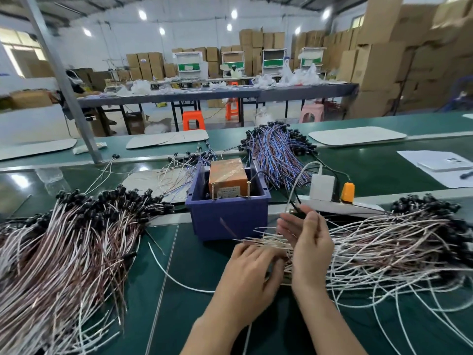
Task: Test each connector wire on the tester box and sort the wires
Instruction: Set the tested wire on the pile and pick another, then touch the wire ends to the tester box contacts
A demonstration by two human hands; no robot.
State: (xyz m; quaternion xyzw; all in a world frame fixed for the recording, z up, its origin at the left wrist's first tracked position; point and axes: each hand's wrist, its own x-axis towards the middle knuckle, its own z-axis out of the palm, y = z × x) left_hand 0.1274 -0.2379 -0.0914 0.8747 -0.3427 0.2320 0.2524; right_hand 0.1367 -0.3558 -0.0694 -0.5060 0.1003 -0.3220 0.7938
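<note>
The tester box (pixel 226 175) is orange, wrapped in clear tape, and stands in a blue bin (pixel 227 216) with two brass screws upright at its front. To the right of the bin spreads a pile of white and brown connector wires (pixel 389 244) with black plugs at their far ends. My left hand (pixel 249 270) lies palm down on the bare near ends of this pile, fingers stretched over them and tips blurred. Just right of it, my right hand (pixel 309 242) is raised above the wires, palm turned left, fingers straight and holding nothing.
A big heap of the same wires (pixel 69 239) covers the green table at left. Blue and brown wires (pixel 276 149) lie behind the bin. A white power strip (pixel 332 204) with a white adapter and an orange plug sits right of the bin. Papers lie at the far right.
</note>
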